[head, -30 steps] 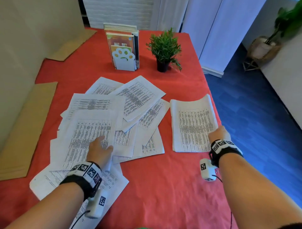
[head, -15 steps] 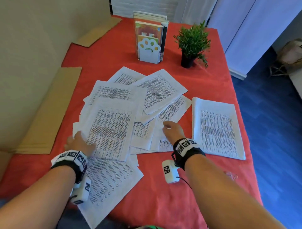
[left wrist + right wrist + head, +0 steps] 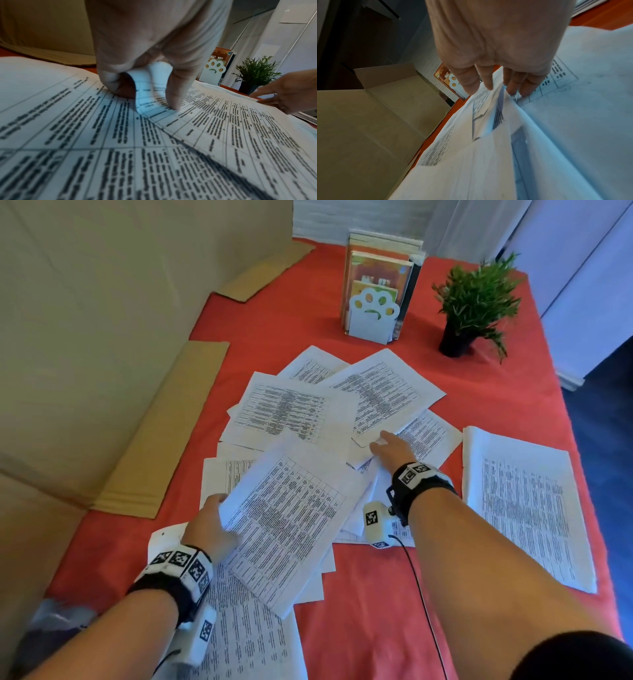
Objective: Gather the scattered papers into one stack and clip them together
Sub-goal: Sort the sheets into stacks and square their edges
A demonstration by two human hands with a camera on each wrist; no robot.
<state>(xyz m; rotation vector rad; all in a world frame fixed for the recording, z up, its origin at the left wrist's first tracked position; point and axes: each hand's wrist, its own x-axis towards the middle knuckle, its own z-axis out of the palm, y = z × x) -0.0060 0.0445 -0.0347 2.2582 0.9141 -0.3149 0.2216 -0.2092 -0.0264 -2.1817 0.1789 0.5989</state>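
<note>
Printed sheets (image 3: 294, 409) lie scattered and overlapping on the red table (image 3: 376, 604). A squared stack of papers (image 3: 520, 508) lies apart at the right. My left hand (image 3: 219, 508) pinches the left edge of one sheet (image 3: 291, 522) and holds it tilted above the pile. The left wrist view shows that edge curled between thumb and fingers (image 3: 173, 102). My right hand (image 3: 383, 443) reaches into the middle of the pile with straight fingers (image 3: 513, 86) resting on the sheets, one sheet edge rising beside them. No clip is in view.
A paw-shaped bookend with books (image 3: 375, 309) and a small potted plant (image 3: 476, 302) stand at the back. Flat cardboard (image 3: 164, 433) lies along the table's left side below a cardboard wall (image 3: 102, 302). The table's right edge drops to a blue floor (image 3: 609, 474).
My left hand has taken hold of a sheet's edge and raised it off the pile. My right hand has moved forward from the pile's near side to its middle.
</note>
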